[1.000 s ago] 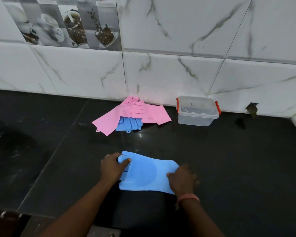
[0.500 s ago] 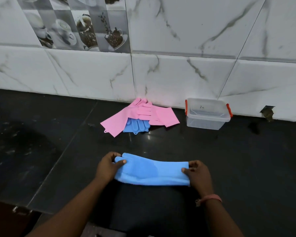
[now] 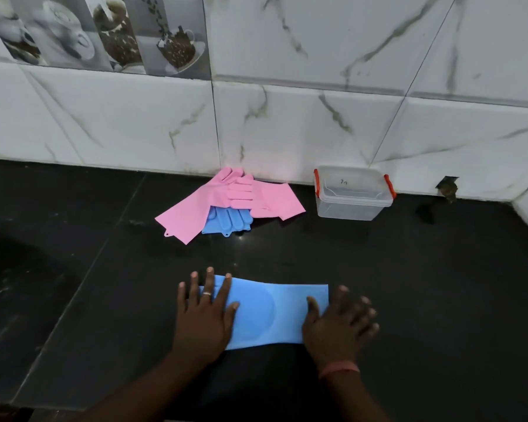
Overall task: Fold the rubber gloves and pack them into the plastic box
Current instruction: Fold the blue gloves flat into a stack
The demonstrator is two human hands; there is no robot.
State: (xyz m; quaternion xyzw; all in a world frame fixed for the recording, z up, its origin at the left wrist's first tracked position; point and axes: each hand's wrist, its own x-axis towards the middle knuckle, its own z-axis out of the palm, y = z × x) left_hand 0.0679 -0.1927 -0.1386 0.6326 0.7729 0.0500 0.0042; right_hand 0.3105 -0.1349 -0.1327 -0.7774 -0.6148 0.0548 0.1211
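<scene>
Step in hand: pressing flat a lengthwise fold in the blue glove (image 3: 269, 315), as far as one can judge.
Left hand (image 3: 205, 312): fingers straight and spread, palm down on the left end of the blue glove; it presses and grips nothing.
Right hand (image 3: 336, 321): also flat with fingers splayed, thumb and palm edge on the right end of the blue glove, the other fingers out on the bare desk (image 3: 439, 284).
How to do it well: keep both palms flat and smooth outward from the middle so the rubber does not spring open; hold one end pinned before bringing the other end over for the next fold, and line up the edges so the bundle stays narrow enough for the box.
Blue glove, position: on the dark desk close in front of the person, between the two hands.
Blue glove, direction: long axis runs left to right, roughly parallel to the wall; the straight cuff edge points right, and the finger end seems to lie under the left hand, though that is hidden.
Other gloves: two pink gloves (image 3: 226, 202) crossed over a second blue glove (image 3: 229, 220), by the wall, well apart from the hands.
Box (image 3: 352, 196): clear plastic with red clips, lid apparently on, just right of the pink gloves; it looks empty.
</scene>
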